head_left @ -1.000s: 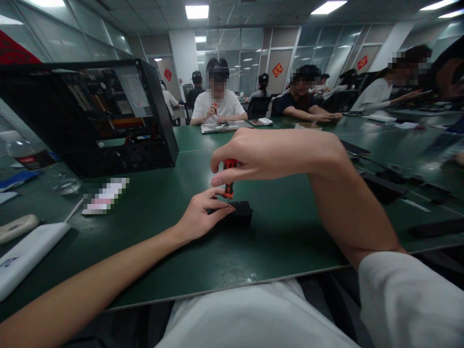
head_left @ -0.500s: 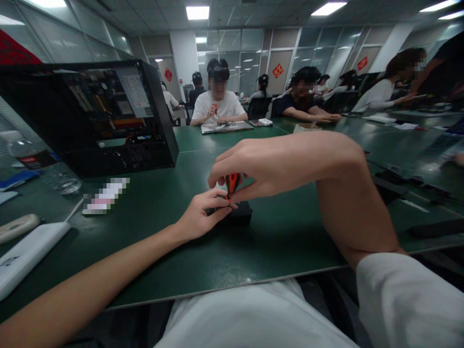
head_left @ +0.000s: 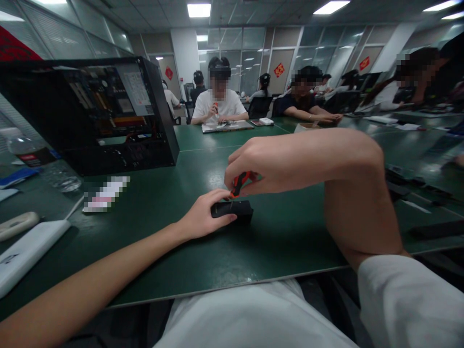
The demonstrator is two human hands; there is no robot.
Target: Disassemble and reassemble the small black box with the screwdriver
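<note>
On the green table (head_left: 152,270) lies a small black box-shaped part (head_left: 239,210). My left hand (head_left: 206,212) grips its left end, thumb along the near side and fingers over the far side. Above it my right hand (head_left: 264,164) is closed around an orange-and-black screwdriver (head_left: 239,184), which leans with its lower end towards my left fingertips. The screwdriver's tip is hard to make out behind those fingers. The top of the black part shows between my two hands.
An open black computer case (head_left: 145,145) stands at the left, a plastic bottle (head_left: 47,162) in front of it. A white power bank (head_left: 32,251) lies nearer. A co-worker (head_left: 219,104) sits across the table. Dark parts (head_left: 416,186) lie at the right.
My right hand has moved right with the screwdriver, which now tilts more. My left fingers and thumb have spread from around its lower end onto the sides of the black part.
</note>
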